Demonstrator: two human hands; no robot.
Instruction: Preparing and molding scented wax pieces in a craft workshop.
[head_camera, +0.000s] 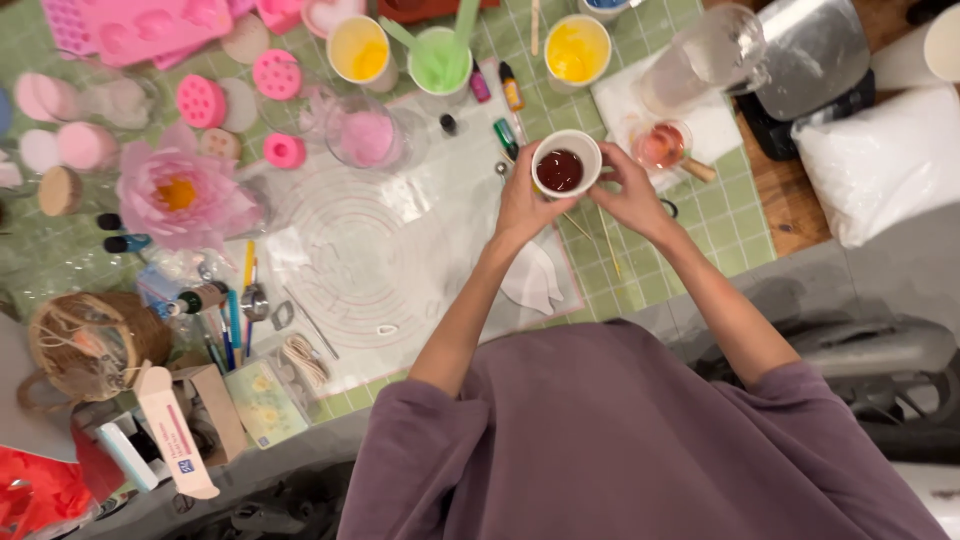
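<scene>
Both hands cup a white paper cup (565, 163) of dark red liquid over the tabletop's middle: left hand (522, 205) and right hand (628, 190) fingers curl round its sides. Light, thin-walled and spillable, it seems best held low on the wall, gently

A green-checked cutting mat (720, 215) covers the bench across the upper half of the frame, with bare wooden bench (790, 215) surface showing at upper right. A grey ledge (840, 275) edges the bench below, under soft, even indoor light.
</scene>
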